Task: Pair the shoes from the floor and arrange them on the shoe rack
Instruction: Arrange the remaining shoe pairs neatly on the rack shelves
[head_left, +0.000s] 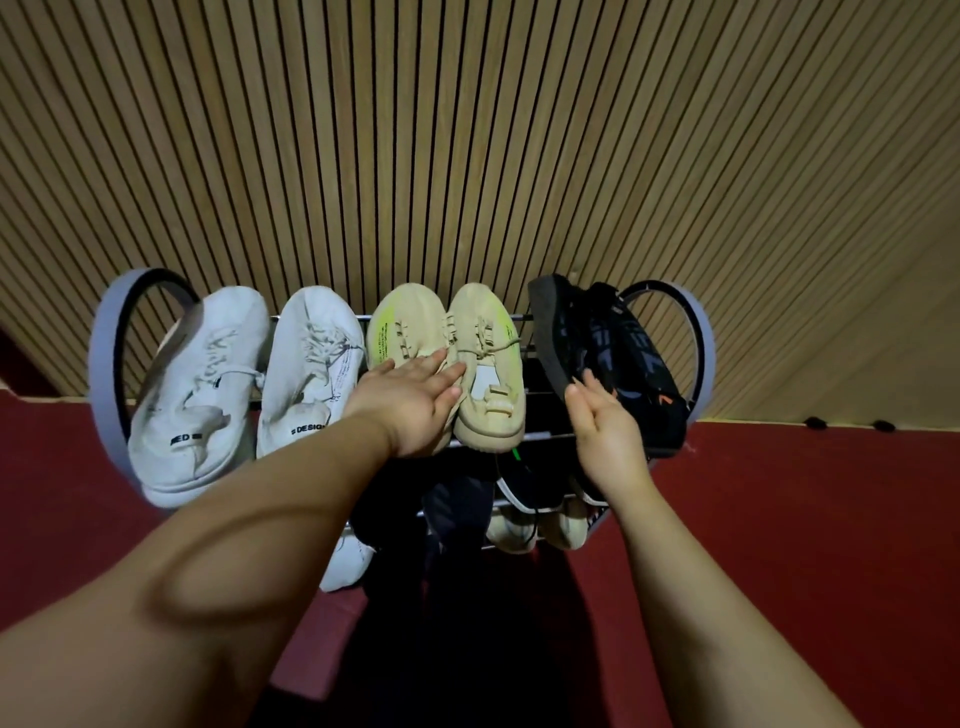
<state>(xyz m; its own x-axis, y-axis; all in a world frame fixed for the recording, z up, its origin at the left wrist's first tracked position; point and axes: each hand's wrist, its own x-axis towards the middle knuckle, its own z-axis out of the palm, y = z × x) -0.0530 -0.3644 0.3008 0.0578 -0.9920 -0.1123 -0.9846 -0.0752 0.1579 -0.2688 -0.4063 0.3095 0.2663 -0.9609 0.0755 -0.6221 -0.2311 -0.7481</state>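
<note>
The slatted wooden wall (467, 130) fills the upper half of the frame and the red floor (805, 519) the lower corners. No loose shoe shows on the visible floor.

Between them stands the shoe rack (98, 364), ring-ended, with its top tier carrying three pairs. The white sneakers (192, 395) are at centre left, the black shoes (623, 364) at centre right, and the beige knit sneakers (488, 384) are in the middle, touching side by side.

The step in hand looks like the final tidying of this row. The left hand (410, 405) lies flat with straight fingers on the beige pair, its fingertips at the seam between the two shoes. The right hand (608, 431) is spread open, its fingertips at the sole edge of the nearer black shoe, which is tipped on its side.

The next move probably calls for a light sideways press to square the beige pair. The black shoe would then need tipping down flat so that it sits level with its mate.

The lower tiers are largely in shadow and behind the forearms. A white shoe (345, 566) and some pale shoes (540, 525) show there at lower centre, along with dark shapes I cannot identify or count as pairs. The two black shoes blur into each other, so where one ends is hard to tell.
</note>
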